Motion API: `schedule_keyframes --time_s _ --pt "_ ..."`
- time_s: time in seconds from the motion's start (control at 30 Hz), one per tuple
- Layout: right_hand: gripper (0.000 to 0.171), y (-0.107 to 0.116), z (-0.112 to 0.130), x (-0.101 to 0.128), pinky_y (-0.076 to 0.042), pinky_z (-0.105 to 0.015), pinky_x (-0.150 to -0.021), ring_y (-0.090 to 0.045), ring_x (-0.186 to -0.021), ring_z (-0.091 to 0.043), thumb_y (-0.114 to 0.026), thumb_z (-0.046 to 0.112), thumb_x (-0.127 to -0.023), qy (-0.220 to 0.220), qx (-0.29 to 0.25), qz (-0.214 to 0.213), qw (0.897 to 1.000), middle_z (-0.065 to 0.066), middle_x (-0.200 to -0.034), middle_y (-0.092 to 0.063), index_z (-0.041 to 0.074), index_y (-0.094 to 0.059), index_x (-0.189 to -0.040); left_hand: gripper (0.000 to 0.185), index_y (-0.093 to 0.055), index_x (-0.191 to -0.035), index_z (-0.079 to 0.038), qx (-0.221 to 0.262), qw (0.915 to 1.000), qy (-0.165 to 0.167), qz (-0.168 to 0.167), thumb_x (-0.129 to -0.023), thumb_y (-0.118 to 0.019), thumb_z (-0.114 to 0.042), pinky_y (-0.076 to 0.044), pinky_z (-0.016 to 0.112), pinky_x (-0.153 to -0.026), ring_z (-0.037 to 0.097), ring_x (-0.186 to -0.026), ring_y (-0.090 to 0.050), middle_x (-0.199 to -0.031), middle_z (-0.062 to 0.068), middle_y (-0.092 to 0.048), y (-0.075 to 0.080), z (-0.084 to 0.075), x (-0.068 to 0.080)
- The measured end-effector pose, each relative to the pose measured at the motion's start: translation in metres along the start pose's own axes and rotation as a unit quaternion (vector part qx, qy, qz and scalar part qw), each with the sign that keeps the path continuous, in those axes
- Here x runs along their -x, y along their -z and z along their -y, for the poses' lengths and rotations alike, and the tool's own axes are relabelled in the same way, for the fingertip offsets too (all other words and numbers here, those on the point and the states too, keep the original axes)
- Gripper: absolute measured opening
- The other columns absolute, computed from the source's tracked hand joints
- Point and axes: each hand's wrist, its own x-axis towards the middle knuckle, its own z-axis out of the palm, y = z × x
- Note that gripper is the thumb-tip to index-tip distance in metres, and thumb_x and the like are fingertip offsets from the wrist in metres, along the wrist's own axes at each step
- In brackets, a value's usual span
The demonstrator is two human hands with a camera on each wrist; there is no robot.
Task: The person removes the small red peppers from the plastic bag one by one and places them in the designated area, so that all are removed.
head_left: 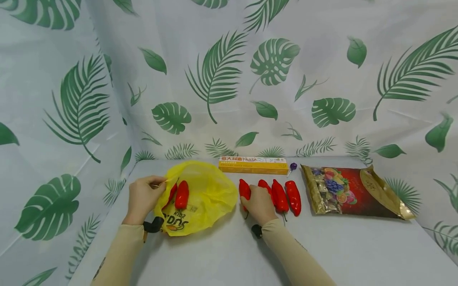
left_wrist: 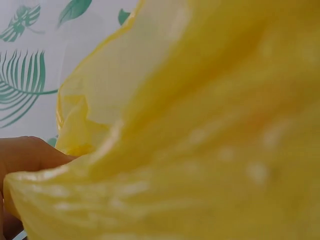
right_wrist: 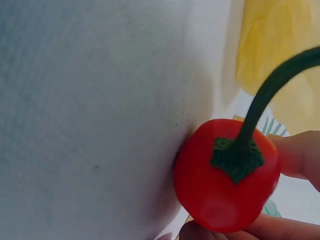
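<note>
At the mouth of the yellow bag [head_left: 200,198], our left hand [head_left: 142,198] has its grip closed on the thin plastic rim, pinching it between thumb and fingers and holding the opening up; in the left wrist view the yellow film [left_wrist: 200,130] fills nearly everything, with a fingertip [left_wrist: 30,155] pressed against its edge. Inside the bag, just past that hand, lie two red peppers: one plain in the opening [head_left: 182,194], the other half hidden at the rim [head_left: 172,194].

Just right of the bag, our right hand [head_left: 258,204] lies on the table [head_left: 229,254] with its grip closed round a red pepper [head_left: 245,190]. The right wrist view shows the pepper's stem end [right_wrist: 227,172], its green cap and curved stalk towards the camera, with fingers [right_wrist: 295,155] curled against its side and beneath it while it touches the grey table surface.

Further right of the bag, three more red peppers lie side by side: one partly behind the hand [head_left: 264,186], then a second [head_left: 280,195] and a third [head_left: 293,198]. Beyond the bag, against the leaf-printed backdrop, sits a long orange pasta box [head_left: 253,165], with a small purple lollipop [head_left: 293,166] at its right end. Farthest right of the bag lies a gold and red snack pouch [head_left: 352,192], flat on the table.
</note>
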Motion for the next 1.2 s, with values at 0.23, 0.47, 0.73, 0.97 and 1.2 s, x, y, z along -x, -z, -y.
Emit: schedule_keyframes --time_s 0.23,0.47,0.73,0.97,1.2 --pt "0.057 0.002 0.007 -0.003 -0.063 -0.045 -0.092 -0.069 -0.104 -0.027 -0.078 0.031 -0.093 0.019 -0.03 -0.044 0.998 -0.015 -0.128 -0.074 0.004 -0.064 -0.141 0.015 -0.083 -0.101 -0.006 0.01 0.9999 0.001 0.005 -0.092 -0.074 -0.015 -0.055 0.018 -0.059 0.024 -0.075 -0.072 -0.094 0.016 -0.08 -0.001 -0.003 0.001" --pt "0.036 -0.001 0.028 -0.003 -0.064 -0.043 -0.088 -0.076 -0.098 -0.028 -0.078 0.021 -0.093 0.144 -0.089 -0.131 0.977 -0.013 -0.115 -0.079 0.005 -0.075 -0.125 0.015 -0.083 -0.102 -0.005 0.026 0.9996 0.002 0.007 -0.091 -0.075 -0.014 -0.054 0.016 -0.06 0.025 -0.077 -0.074 -0.096 0.016 -0.08 0.0 -0.005 0.001" --pt "0.037 -0.01 0.056 0.0 -0.064 -0.041 -0.09 -0.077 -0.103 -0.029 -0.079 0.018 -0.092 0.22 -0.101 -0.128 0.962 -0.014 -0.119 -0.078 0.001 -0.074 -0.125 0.014 -0.083 -0.1 -0.005 0.038 0.9993 0.0 0.006 -0.091 -0.076 -0.013 -0.055 0.016 -0.06 0.021 -0.074 -0.073 -0.095 0.016 -0.081 -0.004 -0.004 0.002" --pt "0.041 -0.019 0.078 0.004 -0.062 -0.04 -0.095 -0.074 -0.115 -0.029 -0.079 0.02 -0.093 0.272 -0.063 -0.148 0.949 -0.012 -0.126 -0.076 0.005 -0.071 -0.131 0.014 -0.083 -0.101 -0.005 0.038 0.9992 -0.005 0.007 -0.09 -0.076 -0.012 -0.055 0.017 -0.061 0.02 -0.073 -0.072 -0.093 0.015 -0.081 -0.004 -0.005 0.003" --pt "0.04 -0.028 0.092 0.007 -0.063 -0.036 -0.091 -0.076 -0.111 -0.027 -0.078 0.021 -0.094 0.312 -0.024 -0.168 0.935 -0.011 -0.125 -0.076 0.007 -0.071 -0.13 0.015 -0.083 -0.102 -0.005 0.039 0.9992 0.0 0.005 -0.09 -0.077 -0.013 -0.058 0.019 -0.063 0.023 -0.076 -0.074 -0.095 0.016 -0.081 -0.001 -0.002 0.001"
